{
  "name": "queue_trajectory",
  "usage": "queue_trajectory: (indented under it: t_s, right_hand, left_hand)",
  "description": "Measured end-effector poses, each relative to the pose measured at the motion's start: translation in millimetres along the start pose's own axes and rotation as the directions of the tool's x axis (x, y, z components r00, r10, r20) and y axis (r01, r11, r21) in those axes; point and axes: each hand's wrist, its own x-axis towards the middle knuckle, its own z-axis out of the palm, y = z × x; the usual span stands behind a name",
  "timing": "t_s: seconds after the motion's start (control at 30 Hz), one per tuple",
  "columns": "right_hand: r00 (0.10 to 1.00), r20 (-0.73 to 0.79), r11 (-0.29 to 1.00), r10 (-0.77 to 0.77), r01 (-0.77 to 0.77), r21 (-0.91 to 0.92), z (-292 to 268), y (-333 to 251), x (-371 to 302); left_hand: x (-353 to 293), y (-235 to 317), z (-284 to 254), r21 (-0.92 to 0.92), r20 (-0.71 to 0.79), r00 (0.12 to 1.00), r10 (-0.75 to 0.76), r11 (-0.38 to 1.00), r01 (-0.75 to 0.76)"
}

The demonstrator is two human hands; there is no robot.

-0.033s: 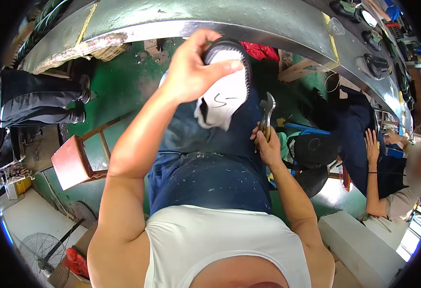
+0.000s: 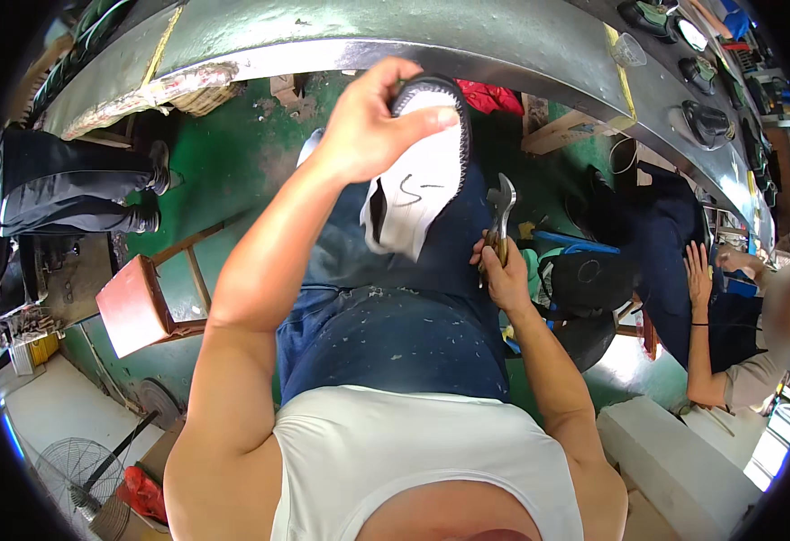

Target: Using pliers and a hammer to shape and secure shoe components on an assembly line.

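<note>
My left hand (image 2: 368,126) is closed round the dark edge of a shoe upper (image 2: 420,180). It holds the piece above my lap, close to the bench edge. The white underside faces up, with a pleated black rim along its right side and a curved pen mark. My thumb lies flat on the white part, while the fingers are mostly hidden behind it. The lower end hangs loose and open. To the right, by my thigh, my right hand (image 2: 500,275) grips a pair of pincers (image 2: 504,207) by the handles, metal head upward.
A long metal bench (image 2: 368,50) crosses the far side, with several dark shoes (image 2: 706,124) and a clear cup (image 2: 629,50) at its right. Another person's hand (image 2: 698,270) is at right. A stool (image 2: 138,305) and a fan (image 2: 79,478) stand on the left.
The shoe upper has shifted slightly right with my left hand, and its loose lower end has moved a little. My right hand with the pincers has stayed put.
</note>
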Motion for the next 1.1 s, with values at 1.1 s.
queue_trajectory:
  t_s: [1.1]
  right_hand:
    - [0.797,0.311,0.821,0.518,-0.360,-0.444,46.3,-80.6,57.2]
  left_hand:
    - [-83.5,-131.3,25.0,-0.483,0.218,0.668,-0.711,0.516,0.707]
